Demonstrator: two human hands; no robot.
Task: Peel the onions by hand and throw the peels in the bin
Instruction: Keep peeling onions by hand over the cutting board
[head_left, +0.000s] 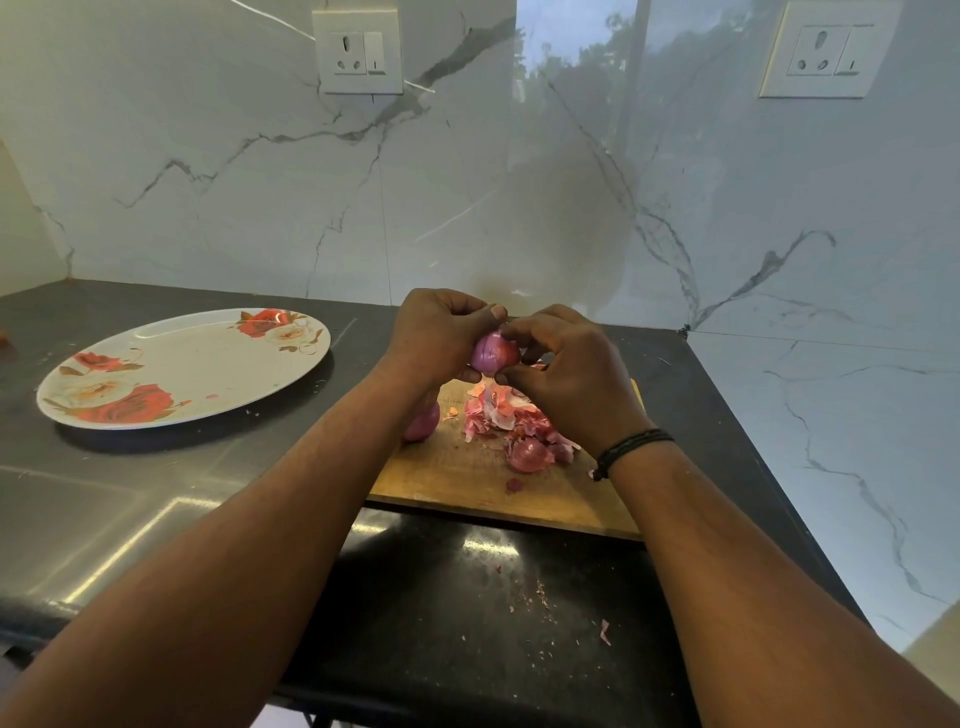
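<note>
A purple onion (492, 354) is held in the air above the wooden cutting board (467, 478). My left hand (436, 332) grips it from the left, thumb on top. My right hand (569, 364) pinches its right side with curled fingertips. Below the hands lies a heap of pink and white peels (506, 413). Another onion (422, 425) rests on the board's left edge, half hidden by my left wrist. A third purple piece (529, 454) sits among the peels near my right wrist. No bin is in view.
A floral oval plate (182, 369) lies on the dark counter (156, 499) at the left. Marble walls close the back and right side. Bits of peel (604, 631) are scattered on the counter near the front edge.
</note>
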